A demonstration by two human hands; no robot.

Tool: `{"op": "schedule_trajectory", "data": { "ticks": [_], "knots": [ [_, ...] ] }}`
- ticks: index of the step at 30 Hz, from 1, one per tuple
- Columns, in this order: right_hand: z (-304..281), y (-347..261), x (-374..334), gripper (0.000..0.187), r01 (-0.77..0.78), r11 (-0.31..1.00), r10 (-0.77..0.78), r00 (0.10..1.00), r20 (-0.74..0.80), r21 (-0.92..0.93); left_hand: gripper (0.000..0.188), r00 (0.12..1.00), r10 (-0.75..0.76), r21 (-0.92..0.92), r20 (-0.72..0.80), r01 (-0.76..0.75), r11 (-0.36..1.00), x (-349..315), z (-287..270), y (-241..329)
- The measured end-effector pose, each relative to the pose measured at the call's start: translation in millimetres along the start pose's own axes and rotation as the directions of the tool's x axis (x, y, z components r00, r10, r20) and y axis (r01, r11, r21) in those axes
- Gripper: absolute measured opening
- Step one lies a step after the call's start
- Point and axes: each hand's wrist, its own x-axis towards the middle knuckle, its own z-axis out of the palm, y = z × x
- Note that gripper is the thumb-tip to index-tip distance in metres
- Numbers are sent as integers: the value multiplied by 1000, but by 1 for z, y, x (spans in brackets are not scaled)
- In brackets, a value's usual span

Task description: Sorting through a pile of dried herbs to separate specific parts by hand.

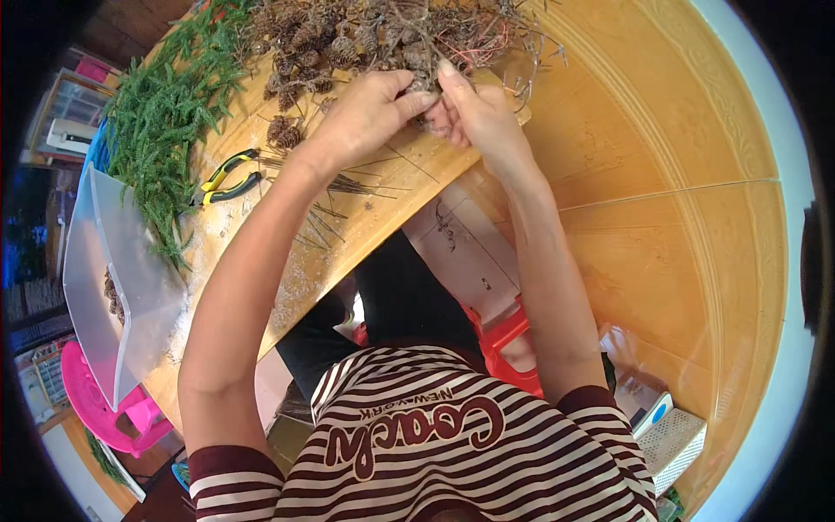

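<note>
My left hand [370, 113] and my right hand [483, 122] meet at the front of the heap of brown pine cones [344, 48], near the table edge. Both are closed, thumbs and fingers pinched toward each other. Something small, brownish and partly covered sits between the fingertips; its kind cannot be made out against the heap. Thin dark wires or stems [352, 185] lie scattered on the wooden table under my left wrist. A loose pine cone [283, 132] rests just left of that wrist. Yellow-and-black handled pliers [230, 178] lie farther left, handles apart.
Green artificial fir sprigs [165, 104] pile along the left side. A clear plastic bin [130, 261] with cones inside stands at the table's left edge. Reddish wiry stems [474, 48] stick out of the heap at right. Below are a red stool [504, 335] and a pink chair [109, 400].
</note>
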Motion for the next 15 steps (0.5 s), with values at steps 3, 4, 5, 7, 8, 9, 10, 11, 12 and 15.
{"op": "schedule_trajectory", "data": {
  "ticks": [3, 4, 5, 7, 8, 9, 10, 11, 12, 15],
  "knots": [
    [2, 13, 6, 40, 185, 976, -205, 961, -184, -119, 32, 989, 69, 441, -134, -3, 897, -6, 10, 1],
    [2, 15, 8, 40, 186, 975, -206, 961, -186, -120, 32, 988, 71, 442, -134, -5, 897, -7, 11, 3],
    [2, 17, 11, 39, 223, 953, -269, 933, -239, -204, 32, 988, 74, 455, -132, -6, 890, -7, 10, 4],
    [2, 21, 16, 38, 273, 887, -400, 857, -325, -373, 32, 988, 80, 481, -129, -8, 877, -8, 11, 7],
    [1, 22, 19, 38, 273, 886, -402, 856, -327, -374, 32, 988, 82, 481, -128, -11, 877, -8, 11, 8],
    [2, 22, 21, 43, 265, 890, -391, 861, -324, -371, 33, 990, 58, 486, -126, 11, 874, -9, 10, 12],
    [2, 21, 22, 47, 256, 894, -381, 867, -321, -368, 33, 992, 34, 491, -124, 32, 871, -10, 9, 15],
    [3, 21, 23, 52, 247, 898, -370, 873, -319, -365, 33, 993, 9, 496, -121, 53, 867, -10, 9, 17],
    [2, 21, 23, 52, 247, 898, -369, 873, -319, -364, 33, 993, 8, 496, -121, 53, 867, -11, 9, 17],
    [2, 16, 18, 49, 222, 929, -303, 915, -265, -295, 33, 990, 70, 509, -121, 2, 861, -11, 11, 17]
  ]
}}
